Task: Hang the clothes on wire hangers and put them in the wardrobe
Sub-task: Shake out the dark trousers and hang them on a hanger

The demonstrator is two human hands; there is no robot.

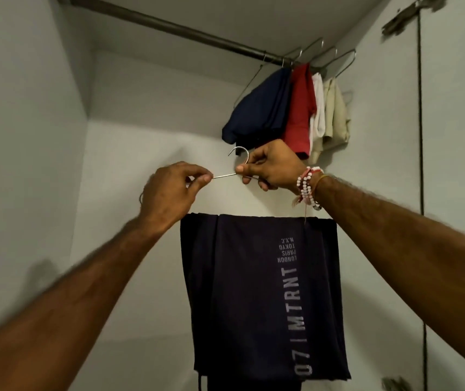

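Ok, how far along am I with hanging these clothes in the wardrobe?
Done: the navy garment, red garment, white garment and cream garment hang on the rod. In hand: the dark lettered garment is draped over a wire hanger, pinched by your left hand and right hand below the rod. Left: hooking it on the rod; no more clothes are in view.

Two bare, hairy arms show: the left forearm (70,292) and the right forearm (394,235), ending in the bare left hand (169,190) and right hand (270,167). The right wrist wears stacked strands of small round white, pink and red beads (306,186), with a loose tasselled thread end hanging from them. Beside the beads, toward the elbow, sits a thin yellow-orange thread band (323,178).
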